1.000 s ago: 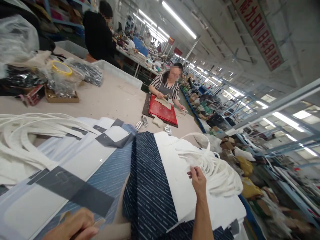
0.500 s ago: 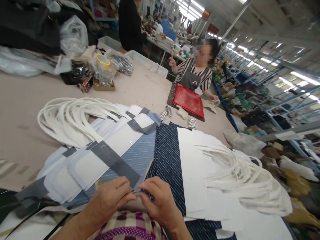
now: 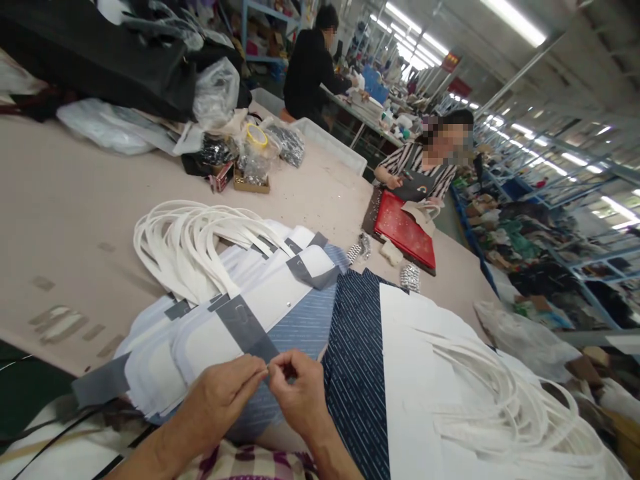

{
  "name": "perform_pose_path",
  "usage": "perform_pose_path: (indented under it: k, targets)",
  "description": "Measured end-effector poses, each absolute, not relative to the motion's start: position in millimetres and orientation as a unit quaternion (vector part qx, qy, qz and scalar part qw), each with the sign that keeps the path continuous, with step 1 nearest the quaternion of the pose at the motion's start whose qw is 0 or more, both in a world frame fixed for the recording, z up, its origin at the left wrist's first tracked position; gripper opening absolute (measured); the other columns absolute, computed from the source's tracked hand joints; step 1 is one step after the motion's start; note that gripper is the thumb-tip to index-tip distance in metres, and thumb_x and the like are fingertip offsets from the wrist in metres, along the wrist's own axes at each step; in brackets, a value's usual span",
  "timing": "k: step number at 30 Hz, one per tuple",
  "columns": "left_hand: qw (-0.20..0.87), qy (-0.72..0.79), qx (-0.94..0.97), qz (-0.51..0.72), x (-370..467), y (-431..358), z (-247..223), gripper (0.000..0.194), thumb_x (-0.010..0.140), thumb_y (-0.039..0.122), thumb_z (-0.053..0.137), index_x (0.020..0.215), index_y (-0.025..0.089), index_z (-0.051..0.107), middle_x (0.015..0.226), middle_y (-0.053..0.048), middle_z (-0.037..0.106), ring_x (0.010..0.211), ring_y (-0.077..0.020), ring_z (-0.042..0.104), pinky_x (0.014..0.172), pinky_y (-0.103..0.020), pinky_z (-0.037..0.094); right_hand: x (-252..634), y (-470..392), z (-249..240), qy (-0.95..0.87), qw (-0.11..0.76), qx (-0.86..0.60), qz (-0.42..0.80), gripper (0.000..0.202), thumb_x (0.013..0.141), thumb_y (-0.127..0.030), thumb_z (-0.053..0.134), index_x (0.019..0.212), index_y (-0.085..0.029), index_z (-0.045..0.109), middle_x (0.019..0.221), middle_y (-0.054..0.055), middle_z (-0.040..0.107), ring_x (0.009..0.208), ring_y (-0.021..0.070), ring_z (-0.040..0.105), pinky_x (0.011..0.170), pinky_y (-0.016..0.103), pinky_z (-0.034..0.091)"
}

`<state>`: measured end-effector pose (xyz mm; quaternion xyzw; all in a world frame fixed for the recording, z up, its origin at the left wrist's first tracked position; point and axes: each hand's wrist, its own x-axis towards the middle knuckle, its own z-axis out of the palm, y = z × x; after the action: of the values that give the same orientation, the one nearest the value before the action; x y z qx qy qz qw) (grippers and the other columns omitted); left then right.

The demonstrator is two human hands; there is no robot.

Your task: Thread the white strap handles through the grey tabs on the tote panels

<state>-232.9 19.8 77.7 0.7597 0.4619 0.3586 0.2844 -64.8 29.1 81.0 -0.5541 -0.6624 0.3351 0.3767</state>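
My left hand (image 3: pixel 225 390) and my right hand (image 3: pixel 299 393) meet at the fingertips, both pinched closed. Whatever sits between them is too small to make out. Under them lies light blue striped fabric (image 3: pixel 305 317), partly hidden by my wrists. Just beyond my fingers, a dark grey strip (image 3: pixel 247 328) crosses a white rounded panel (image 3: pixel 205 340) in an overlapping stack. White looped handles (image 3: pixel 185 250) rise from that stack on the left. To the right of my right hand is dark navy striped fabric (image 3: pixel 356 360), with white panels (image 3: pixel 407 373) on top.
More white handles (image 3: pixel 510 393) lie at the right. Across the table (image 3: pixel 320 193), a co-worker (image 3: pixel 420 167) bends over a red board (image 3: pixel 403 230) holding a cream piece. Small patterned bundles (image 3: pixel 410 277), boxed parts (image 3: pixel 251 181) and plastic bags (image 3: pixel 215 90) sit further back.
My fingertips have drawn together and pinch more tightly, and the right hand has curled. The co-worker's raised hand has come down, and a cream piece is now over the red board. The view has shifted.
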Motion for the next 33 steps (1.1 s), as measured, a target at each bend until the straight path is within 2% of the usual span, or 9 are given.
perform_pose_path:
  k: [5,9,18,22,24,26,28,30,33]
  targets:
    - [0.340,0.443,0.732,0.390,-244,22,75,0.019,0.100,0.026,0.047,0.087,0.023,0.062,0.070,0.005,0.064,0.062,-0.0096,0.063,0.063,-0.017,0.045,-63,91,37,-0.448,0.411,-0.644,0.465,0.018,0.076,-0.034,0.060,0.071,-0.017,0.063,0.052,-0.004,0.057,0.047,0.0112,0.053,0.048,0.022,0.045]
    - [0.385,0.524,0.667,0.365,-263,28,64,0.023,0.098,0.038,0.050,0.086,0.025,0.064,0.069,0.006,0.065,0.061,-0.0101,0.064,0.061,-0.016,0.047,-52,132,6,-0.395,0.415,-0.643,0.509,0.032,0.071,-0.046,0.064,0.077,-0.015,0.065,0.055,-0.003,0.059,0.046,0.0106,0.053,0.048,0.023,0.048]
    - [0.364,0.617,0.614,0.331,-316,38,17,0.029,0.092,0.049,0.052,0.082,0.025,0.066,0.077,0.006,0.069,0.069,-0.0122,0.067,0.067,-0.016,0.049,-63,147,-18,-0.424,0.351,-0.682,0.481,0.023,0.073,-0.038,0.062,0.081,-0.017,0.064,0.057,-0.004,0.058,0.051,0.0113,0.057,0.044,0.020,0.046]
    - [0.367,0.622,0.602,0.341,-317,41,18,0.029,0.090,0.049,0.054,0.080,0.025,0.067,0.074,0.006,0.069,0.066,-0.0122,0.066,0.065,-0.016,0.048,-48,158,-17,-0.435,0.299,-0.716,0.457,0.036,0.066,-0.037,0.072,0.094,-0.017,0.059,0.053,-0.007,0.057,0.039,0.0126,0.053,0.036,0.022,0.039]
    - [0.380,0.622,0.594,0.340,-315,42,21,0.029,0.090,0.049,0.055,0.079,0.025,0.067,0.073,0.006,0.068,0.066,-0.0121,0.066,0.064,-0.016,0.048,-41,163,-10,-0.446,0.283,-0.730,0.434,0.041,0.059,-0.036,0.079,0.088,-0.018,0.058,0.047,-0.010,0.053,0.035,0.0125,0.048,0.037,0.023,0.037]
    - [0.401,0.619,0.584,0.338,-313,41,24,0.029,0.090,0.048,0.055,0.079,0.024,0.067,0.072,0.006,0.068,0.066,-0.0119,0.065,0.064,-0.015,0.048,-44,164,2,-0.472,0.294,-0.731,0.395,0.033,0.062,-0.038,0.079,0.079,-0.019,0.058,0.047,-0.010,0.049,0.041,0.0124,0.048,0.045,0.024,0.040]
    - [0.423,0.612,0.576,0.337,-312,39,28,0.028,0.090,0.048,0.056,0.079,0.024,0.067,0.073,0.006,0.068,0.069,-0.0122,0.066,0.066,-0.015,0.048,-63,162,16,-0.529,0.323,-0.701,0.352,0.024,0.075,-0.040,0.071,0.079,-0.019,0.061,0.053,-0.007,0.053,0.050,0.0132,0.053,0.055,0.025,0.044]
    - [0.441,0.598,0.577,0.338,-310,36,33,0.027,0.090,0.047,0.057,0.081,0.024,0.068,0.075,0.005,0.069,0.072,-0.0125,0.067,0.068,-0.014,0.049,-96,157,30,-0.623,0.326,-0.640,0.311,0.021,0.084,-0.040,0.064,0.090,-0.020,0.066,0.070,-0.002,0.062,0.063,0.0144,0.058,0.065,0.026,0.048]
    - [0.452,0.563,0.599,0.346,-307,31,45,0.024,0.092,0.042,0.057,0.083,0.025,0.070,0.075,0.004,0.070,0.072,-0.0118,0.068,0.068,-0.013,0.050,-151,154,44,-0.738,0.236,-0.584,0.242,0.033,0.085,-0.044,0.068,0.108,-0.021,0.066,0.099,0.006,0.066,0.082,0.0186,0.064,0.076,0.030,0.050]
